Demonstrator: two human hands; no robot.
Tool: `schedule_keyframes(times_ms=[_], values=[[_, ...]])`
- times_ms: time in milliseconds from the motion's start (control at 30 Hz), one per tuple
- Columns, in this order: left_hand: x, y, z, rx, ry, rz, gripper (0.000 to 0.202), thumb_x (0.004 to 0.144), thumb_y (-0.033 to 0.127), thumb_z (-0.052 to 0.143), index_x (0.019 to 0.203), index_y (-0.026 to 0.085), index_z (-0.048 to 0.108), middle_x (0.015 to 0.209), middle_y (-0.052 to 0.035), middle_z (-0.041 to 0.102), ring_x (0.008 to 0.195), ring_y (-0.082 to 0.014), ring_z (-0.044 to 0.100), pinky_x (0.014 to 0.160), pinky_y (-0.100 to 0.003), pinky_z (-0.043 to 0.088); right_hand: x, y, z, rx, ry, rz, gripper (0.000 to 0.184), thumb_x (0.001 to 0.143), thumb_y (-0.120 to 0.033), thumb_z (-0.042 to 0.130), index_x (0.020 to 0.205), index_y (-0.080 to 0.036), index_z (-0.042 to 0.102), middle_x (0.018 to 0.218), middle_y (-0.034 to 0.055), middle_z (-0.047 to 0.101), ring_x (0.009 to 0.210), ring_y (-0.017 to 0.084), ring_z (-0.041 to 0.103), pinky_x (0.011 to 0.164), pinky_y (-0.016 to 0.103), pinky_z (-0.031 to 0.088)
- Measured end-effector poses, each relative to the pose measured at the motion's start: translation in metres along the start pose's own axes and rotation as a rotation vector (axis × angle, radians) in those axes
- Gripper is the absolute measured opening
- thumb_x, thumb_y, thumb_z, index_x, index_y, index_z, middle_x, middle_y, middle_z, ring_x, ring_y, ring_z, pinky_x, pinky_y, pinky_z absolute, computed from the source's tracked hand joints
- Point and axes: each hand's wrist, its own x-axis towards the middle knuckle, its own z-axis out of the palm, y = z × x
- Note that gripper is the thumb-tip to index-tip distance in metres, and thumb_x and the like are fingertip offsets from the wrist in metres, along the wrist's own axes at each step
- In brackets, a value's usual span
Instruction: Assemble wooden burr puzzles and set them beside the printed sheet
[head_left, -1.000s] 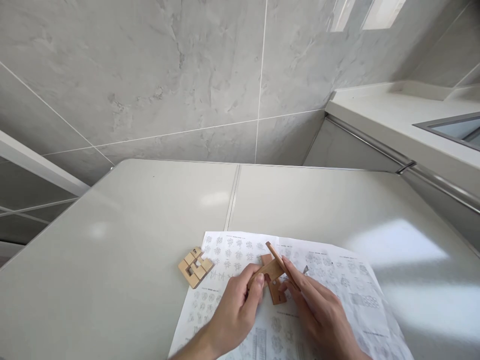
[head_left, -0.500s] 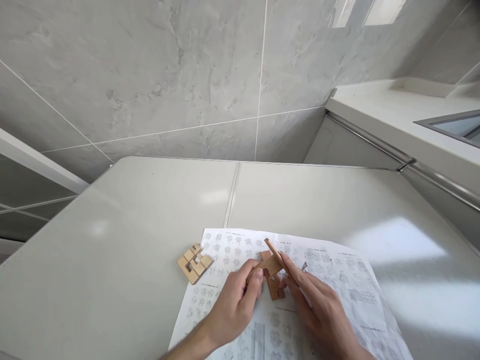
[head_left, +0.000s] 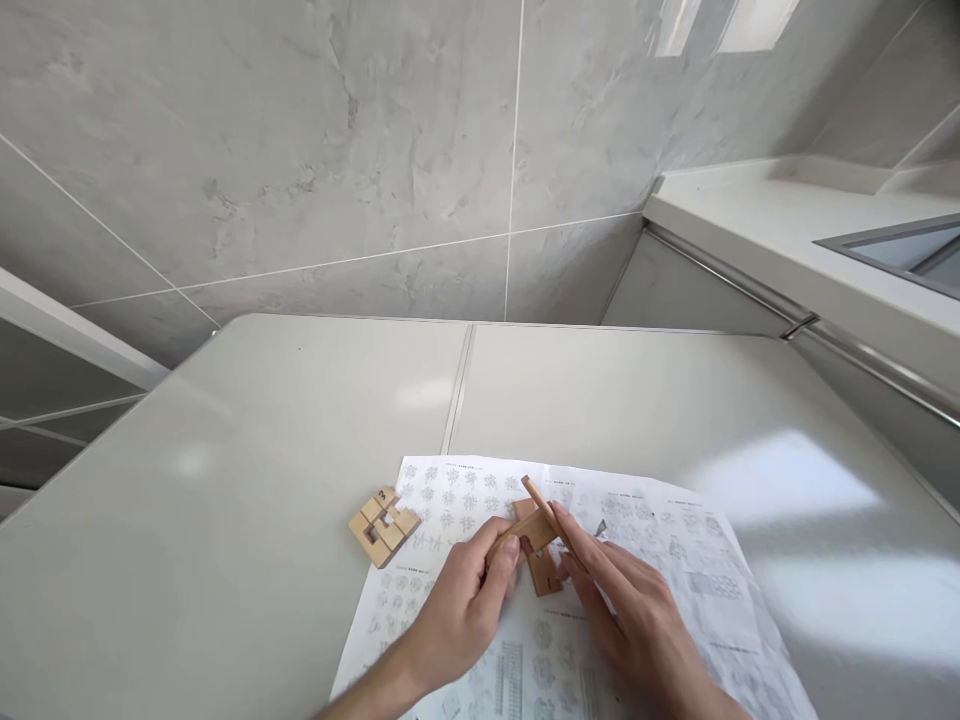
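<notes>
Both hands hold interlocked brown wooden puzzle pieces [head_left: 538, 545] just above a printed instruction sheet [head_left: 675, 570]. My left hand [head_left: 461, 610] pinches the crosswise piece with thumb and fingers. My right hand [head_left: 630, 620] grips the slanted stick whose tip points up and away. A lighter wooden puzzle block [head_left: 382, 524] with notches and a number on it lies on the table [head_left: 262, 450], to the left of the sheet and apart from both hands.
The sheet is covered with small diagrams and lies near the table's front. A seam [head_left: 456, 390] runs down the table's middle. Grey tiled wall stands behind; a white counter [head_left: 787, 230] with a metal rail lies to the right.
The view has shifted slightly, so everything sits a little further left and higher. Both hands keep their hold on the brown pieces with hardly any change.
</notes>
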Motion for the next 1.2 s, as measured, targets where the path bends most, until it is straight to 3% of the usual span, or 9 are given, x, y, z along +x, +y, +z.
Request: schedule_keyframes(times_ms=[200,733,967,1133,1200], values=[[-0.002,-0.001,0.001,-0.009,0.023,-0.001,0.046,0.115,0.062,0.037,0.094,0.022,0.05,0.07,0.007,0.037,0.061,-0.0134,0.03,0.057,-0.029,0.027,-0.003,0.001,0.005,-0.015,0.002,0.012,0.068,0.111,-0.008,0.045,0.175,-0.03,0.033,0.09,0.0044,0.079,0.072,0.019,0.076,0.063,0.028,0.062],[-0.003,0.0,-0.002,0.008,0.009,-0.004,0.052,0.113,0.068,0.036,0.096,0.021,0.051,0.07,0.0059,0.039,0.061,-0.0136,0.032,0.057,-0.029,0.028,-0.005,0.001,0.007,-0.002,-0.029,0.001,0.074,0.106,-0.003,0.04,0.174,-0.032,0.033,0.074,-0.0022,0.068,0.055,0.015,0.064,0.056,0.022,0.057],[-0.002,-0.004,-0.003,0.005,0.011,0.001,0.052,0.113,0.067,0.036,0.098,0.021,0.054,0.07,0.0057,0.039,0.061,-0.0135,0.032,0.057,-0.029,0.027,-0.013,0.005,0.01,0.002,-0.062,0.024,0.073,0.108,-0.006,0.043,0.175,-0.031,0.031,0.095,0.0038,0.078,0.061,0.015,0.07,0.06,0.022,0.061],[-0.004,-0.005,-0.003,0.01,0.01,-0.001,0.051,0.113,0.067,0.036,0.098,0.021,0.053,0.069,0.0059,0.038,0.061,-0.0137,0.031,0.057,-0.03,0.027,-0.015,0.006,0.01,0.057,-0.1,0.048,0.074,0.108,-0.005,0.038,0.176,-0.032,0.028,0.077,-0.0004,0.067,0.058,0.016,0.066,0.06,0.023,0.061],[-0.004,-0.004,-0.003,0.009,0.005,-0.003,0.051,0.113,0.067,0.037,0.098,0.021,0.052,0.07,0.0058,0.038,0.06,-0.0137,0.031,0.057,-0.03,0.027,-0.013,0.005,0.01,0.081,-0.113,0.046,0.072,0.109,-0.006,0.037,0.175,-0.032,0.029,0.078,0.0001,0.067,0.058,0.016,0.066,0.061,0.023,0.061]])
